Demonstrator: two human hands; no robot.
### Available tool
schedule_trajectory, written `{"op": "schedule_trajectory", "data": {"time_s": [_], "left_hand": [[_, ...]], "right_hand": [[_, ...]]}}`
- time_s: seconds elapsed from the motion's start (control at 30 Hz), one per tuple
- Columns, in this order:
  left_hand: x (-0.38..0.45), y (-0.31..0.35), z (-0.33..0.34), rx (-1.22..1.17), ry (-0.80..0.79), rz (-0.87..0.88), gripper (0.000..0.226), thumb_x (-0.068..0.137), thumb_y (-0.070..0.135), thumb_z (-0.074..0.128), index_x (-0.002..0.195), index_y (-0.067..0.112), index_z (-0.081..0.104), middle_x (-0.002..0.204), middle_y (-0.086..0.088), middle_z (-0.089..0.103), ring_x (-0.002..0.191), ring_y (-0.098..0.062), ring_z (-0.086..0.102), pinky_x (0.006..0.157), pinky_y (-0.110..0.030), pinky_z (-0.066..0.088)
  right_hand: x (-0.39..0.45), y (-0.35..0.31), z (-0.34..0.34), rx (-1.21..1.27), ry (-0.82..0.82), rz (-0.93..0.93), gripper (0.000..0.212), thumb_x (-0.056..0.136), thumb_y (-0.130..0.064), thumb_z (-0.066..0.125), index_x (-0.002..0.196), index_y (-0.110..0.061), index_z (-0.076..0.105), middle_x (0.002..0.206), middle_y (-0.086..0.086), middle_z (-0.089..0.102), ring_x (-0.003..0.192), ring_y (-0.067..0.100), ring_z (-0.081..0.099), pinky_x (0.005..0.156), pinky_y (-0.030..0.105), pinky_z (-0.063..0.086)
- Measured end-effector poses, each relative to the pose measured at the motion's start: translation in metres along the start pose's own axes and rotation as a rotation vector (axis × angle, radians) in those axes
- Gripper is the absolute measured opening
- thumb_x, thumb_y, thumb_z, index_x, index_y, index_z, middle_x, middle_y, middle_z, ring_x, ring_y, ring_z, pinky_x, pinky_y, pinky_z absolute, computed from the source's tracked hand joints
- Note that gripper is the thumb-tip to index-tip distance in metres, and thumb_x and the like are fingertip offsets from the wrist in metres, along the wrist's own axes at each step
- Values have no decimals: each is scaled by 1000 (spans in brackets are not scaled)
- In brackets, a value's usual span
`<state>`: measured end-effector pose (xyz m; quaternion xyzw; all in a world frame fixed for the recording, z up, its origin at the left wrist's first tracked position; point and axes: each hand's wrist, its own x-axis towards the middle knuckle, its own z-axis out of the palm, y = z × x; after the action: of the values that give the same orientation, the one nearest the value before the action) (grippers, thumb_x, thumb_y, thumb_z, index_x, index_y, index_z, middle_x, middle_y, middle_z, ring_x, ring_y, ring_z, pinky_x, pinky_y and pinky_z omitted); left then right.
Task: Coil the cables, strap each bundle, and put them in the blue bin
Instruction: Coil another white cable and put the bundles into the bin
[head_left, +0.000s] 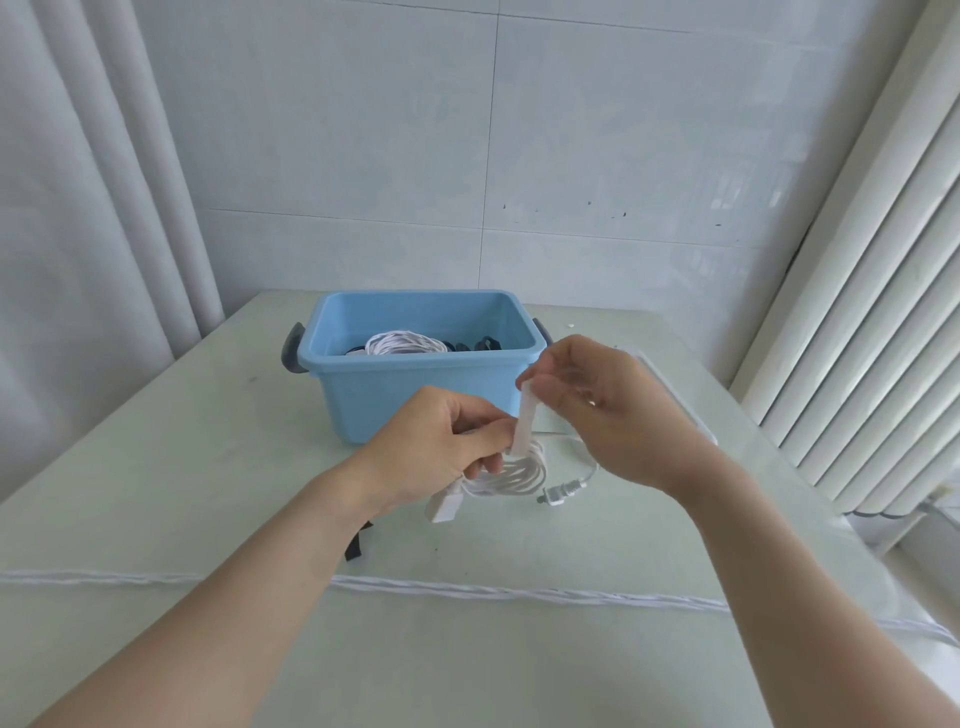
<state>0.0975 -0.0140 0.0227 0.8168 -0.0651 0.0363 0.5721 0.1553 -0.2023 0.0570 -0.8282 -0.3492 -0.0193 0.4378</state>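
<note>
A single wide-angle view looks from the person's head, forward and down over the worktop (156, 467). Both forearms reach in from the lower edge, so the camera sits close above them. It faces a tiled wall (571, 156) behind the worktop, with a curtain (78, 208) at left and a radiator (883, 312) at right.

Wall (363, 130): pale glossy tiles, thin seams | Left: white curtain (78, 208) in long folds | Right: white ribbed radiator (872, 312) | Table (156, 493): pale green, slightly scuffed | Light: soft, even daylight
</note>
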Motion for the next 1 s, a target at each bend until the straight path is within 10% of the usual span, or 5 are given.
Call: {"op": "schedule_trajectory", "data": {"time_s": [0.57,1.0], "left_hand": [[-1,5,-3,164,81,91,11,85,21,78,95,16,80,76,-1,76,79,-25,73,84,-45,57],[-2,3,-2,369,138,222,20,74,24,87,89,22,74,79,15,72,79,2,66,85,-15,50]], "right_hand": [[2,-6,35,122,176,299,17,107,-17,37,91,-14,41,86,11,60,37,5,55,38,18,41],[2,0,26,436,15,592,20,104,-10,46,107,7,57,61,15,69,48,27,66,49,34,58]]}}
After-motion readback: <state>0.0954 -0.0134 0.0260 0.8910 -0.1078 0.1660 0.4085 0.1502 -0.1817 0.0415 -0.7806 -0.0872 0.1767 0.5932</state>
